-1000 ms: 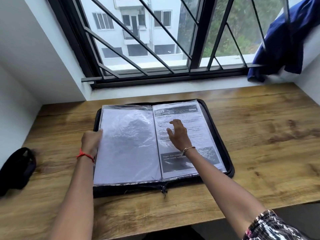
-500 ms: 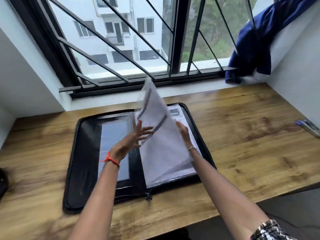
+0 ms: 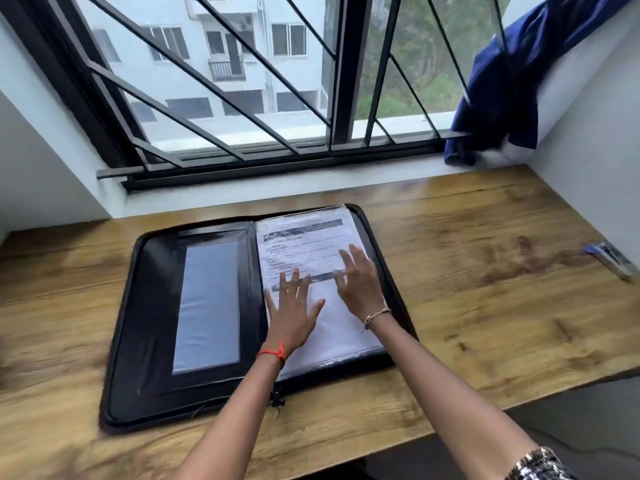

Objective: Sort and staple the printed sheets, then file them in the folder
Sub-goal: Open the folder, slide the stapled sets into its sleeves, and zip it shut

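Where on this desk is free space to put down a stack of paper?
Widest bare wood lies right of the folder, up to the stapler-like object by the wall. A narrower patch lies left of the folder, another between it and the window sill. The folder's right half is crowded: left hand, right hand on the sheets.

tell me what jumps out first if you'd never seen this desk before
The open black zip folder lies mid-desk, and both hands, left hand and right hand, press flat on the printed sheets in its right half. Behind it a barred window fills the view, with a blue cloth draped at its right end.
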Action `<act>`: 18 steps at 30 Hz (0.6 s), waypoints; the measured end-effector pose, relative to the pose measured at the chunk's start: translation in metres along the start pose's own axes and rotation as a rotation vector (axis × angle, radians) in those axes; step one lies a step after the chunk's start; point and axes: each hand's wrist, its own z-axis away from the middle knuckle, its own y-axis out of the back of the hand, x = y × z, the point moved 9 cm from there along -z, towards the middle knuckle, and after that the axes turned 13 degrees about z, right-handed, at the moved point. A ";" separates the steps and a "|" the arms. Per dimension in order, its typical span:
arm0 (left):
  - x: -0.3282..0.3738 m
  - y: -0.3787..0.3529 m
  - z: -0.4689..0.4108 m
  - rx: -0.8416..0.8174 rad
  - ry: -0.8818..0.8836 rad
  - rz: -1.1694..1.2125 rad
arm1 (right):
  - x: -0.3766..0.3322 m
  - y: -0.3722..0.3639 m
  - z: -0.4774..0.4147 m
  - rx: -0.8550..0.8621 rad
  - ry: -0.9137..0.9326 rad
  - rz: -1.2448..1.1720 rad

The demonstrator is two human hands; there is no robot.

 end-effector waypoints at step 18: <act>-0.005 -0.024 0.004 0.105 0.023 -0.249 | 0.023 -0.058 0.008 -0.076 0.059 0.210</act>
